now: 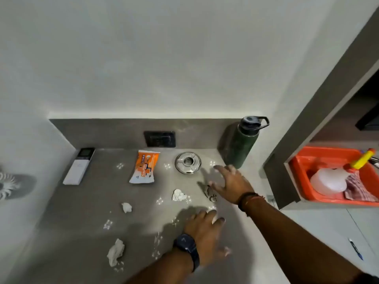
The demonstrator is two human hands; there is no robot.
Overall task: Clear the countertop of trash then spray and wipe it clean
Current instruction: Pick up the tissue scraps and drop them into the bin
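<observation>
While the trash is not yet gathered, the task stands at its first stage.

Stage: clearing, as I judge it; no spraying or wiping shows on the table (86, 218).

Right grip: the right hand (231, 185) has its fingers spread wide and holds nothing; a dark crumpled scrap (210, 193) lies just at its thumb side, touching or nearly so, I cannot tell which.

Left grip: the left hand (205, 232) lies flat and open above the table, nearer the person than the right; whether something pale sits under its fingertips I cannot tell.

Trash left: a white wad (178, 195) just left of the right grip; a smaller wad (126, 207) and a larger crumpled tissue (115, 252) well to the left of the left grip; an orange wrapper (144, 167) farther out, left of the right grip.

Marks: white powdery specks scattered around both grips.

Supplies: a spray bottle (336, 179) and a cloth (359, 189) in the orange tub (303, 181), right of the right grip, untouched.

Left to do: all trash, then spray, then wipe.
</observation>
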